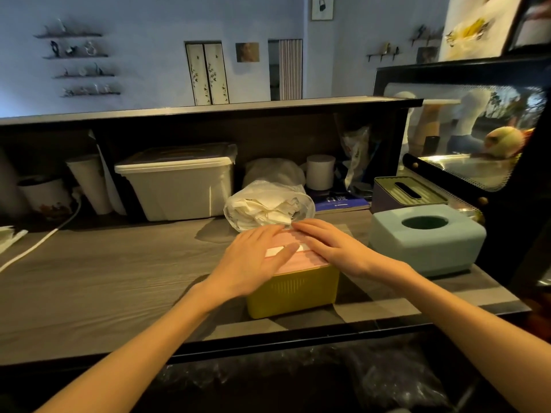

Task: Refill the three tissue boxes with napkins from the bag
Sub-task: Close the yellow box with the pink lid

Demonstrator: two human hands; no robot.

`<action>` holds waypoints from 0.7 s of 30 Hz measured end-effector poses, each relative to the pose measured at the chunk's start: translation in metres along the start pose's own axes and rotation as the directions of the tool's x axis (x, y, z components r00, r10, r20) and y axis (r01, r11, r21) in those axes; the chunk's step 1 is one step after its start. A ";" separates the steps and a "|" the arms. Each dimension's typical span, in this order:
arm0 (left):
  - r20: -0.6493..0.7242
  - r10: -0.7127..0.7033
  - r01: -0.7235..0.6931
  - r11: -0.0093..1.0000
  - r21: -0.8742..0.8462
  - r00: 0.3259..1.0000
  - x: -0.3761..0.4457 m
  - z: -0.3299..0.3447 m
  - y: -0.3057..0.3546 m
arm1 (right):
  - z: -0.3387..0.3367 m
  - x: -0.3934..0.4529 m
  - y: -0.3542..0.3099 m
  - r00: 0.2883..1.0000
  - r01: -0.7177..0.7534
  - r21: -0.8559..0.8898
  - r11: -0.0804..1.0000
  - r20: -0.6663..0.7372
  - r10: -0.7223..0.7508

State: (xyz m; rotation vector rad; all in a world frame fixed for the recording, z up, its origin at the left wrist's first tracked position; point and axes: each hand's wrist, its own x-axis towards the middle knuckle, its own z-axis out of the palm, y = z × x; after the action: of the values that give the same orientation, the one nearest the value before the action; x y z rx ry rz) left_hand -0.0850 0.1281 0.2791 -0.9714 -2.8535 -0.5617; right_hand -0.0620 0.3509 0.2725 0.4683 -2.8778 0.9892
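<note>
I see both hands flat, fingers straight — the left hand and right hand press the pink lid on the yellow box. The napkin bag lies just behind that box; the blue box and green-lidded box stand to its right.

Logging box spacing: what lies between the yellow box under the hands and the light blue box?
Only bare counter separates the yellow box from the light blue box, apart from the right hand resting on the pink lid; head view.

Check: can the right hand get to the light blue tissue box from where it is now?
Probably yes. The right hand lies flat on the pink lid of the yellow box, and the light blue tissue box stands just to its right, with nothing between them.
</note>
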 end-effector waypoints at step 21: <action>0.246 0.088 -0.088 0.996 -0.010 0.965 0.070 -0.003 -0.004 | -0.125 0.038 0.096 0.677 -0.733 -0.401 0.550 -0.517 0.524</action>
State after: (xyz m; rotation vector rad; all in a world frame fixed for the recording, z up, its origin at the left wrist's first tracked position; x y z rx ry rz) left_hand -0.1438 0.1644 0.2933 -1.2426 -3.0020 -0.4598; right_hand -0.1327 0.4888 0.3202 -0.7998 -2.7945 0.0891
